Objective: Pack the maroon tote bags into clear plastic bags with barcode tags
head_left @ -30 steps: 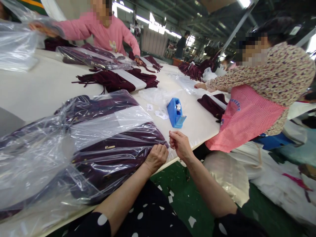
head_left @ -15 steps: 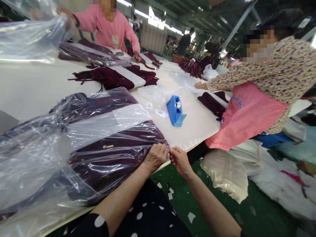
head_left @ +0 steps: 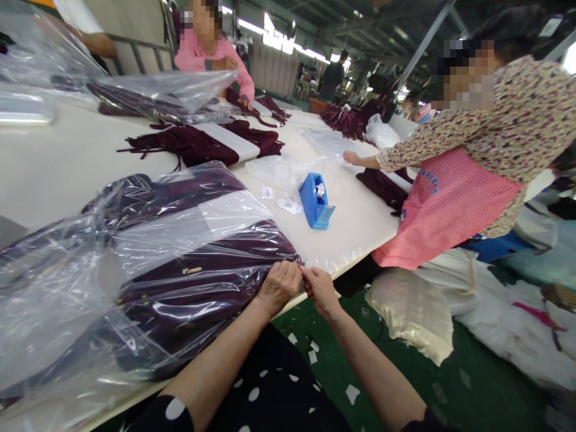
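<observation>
While the left hand (head_left: 279, 288) fists the gathered corner of a clear plastic bag (head_left: 58, 294), the right hand (head_left: 321, 291) works just beside it, thumb and forefinger pinched together; what lies between them I cannot tell. Bag lies along the near edge of the table (head_left: 355, 231), maroon clothing (head_left: 220, 255) inside. Past the hands: blue tape dispenser (head_left: 312, 201), upright, paper labels (head_left: 290, 206) beside. Co-worker in floral sleeves (head_left: 526, 120) to the right. Farther: maroon bundle (head_left: 198, 147), white band (head_left: 231, 141) around it.

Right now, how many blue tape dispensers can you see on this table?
1. The blue tape dispenser stands on the table, just beyond your right hand and to the right of the bagged maroon bundle. Others could be hidden.
</observation>
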Action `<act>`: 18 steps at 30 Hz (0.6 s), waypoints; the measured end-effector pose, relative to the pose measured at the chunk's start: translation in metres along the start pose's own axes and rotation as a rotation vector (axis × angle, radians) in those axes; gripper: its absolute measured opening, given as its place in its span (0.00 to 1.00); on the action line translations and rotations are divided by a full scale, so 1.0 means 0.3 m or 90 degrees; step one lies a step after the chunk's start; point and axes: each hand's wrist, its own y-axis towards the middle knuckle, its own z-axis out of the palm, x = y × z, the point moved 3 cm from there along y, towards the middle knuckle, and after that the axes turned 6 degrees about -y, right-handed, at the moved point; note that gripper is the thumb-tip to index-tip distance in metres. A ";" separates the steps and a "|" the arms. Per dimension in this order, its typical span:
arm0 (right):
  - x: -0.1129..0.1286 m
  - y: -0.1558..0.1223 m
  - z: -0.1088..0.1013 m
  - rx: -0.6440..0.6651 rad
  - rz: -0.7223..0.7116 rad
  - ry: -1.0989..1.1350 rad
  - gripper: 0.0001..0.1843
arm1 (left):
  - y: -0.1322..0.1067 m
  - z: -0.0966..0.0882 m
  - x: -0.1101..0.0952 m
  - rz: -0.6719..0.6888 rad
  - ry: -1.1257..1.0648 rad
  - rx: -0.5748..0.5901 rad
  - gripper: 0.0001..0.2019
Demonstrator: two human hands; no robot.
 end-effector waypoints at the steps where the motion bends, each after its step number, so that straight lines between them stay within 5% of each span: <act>1: 0.002 0.000 0.001 -0.003 -0.008 -0.010 0.26 | 0.000 0.001 0.001 -0.002 0.000 -0.001 0.07; 13: 0.015 0.016 0.013 -0.015 0.003 -0.067 0.26 | -0.002 0.004 0.011 -0.029 -0.005 0.002 0.06; 18: -0.005 0.025 0.016 -0.035 -0.073 -0.158 0.27 | 0.000 -0.009 0.012 -0.043 0.010 -0.023 0.08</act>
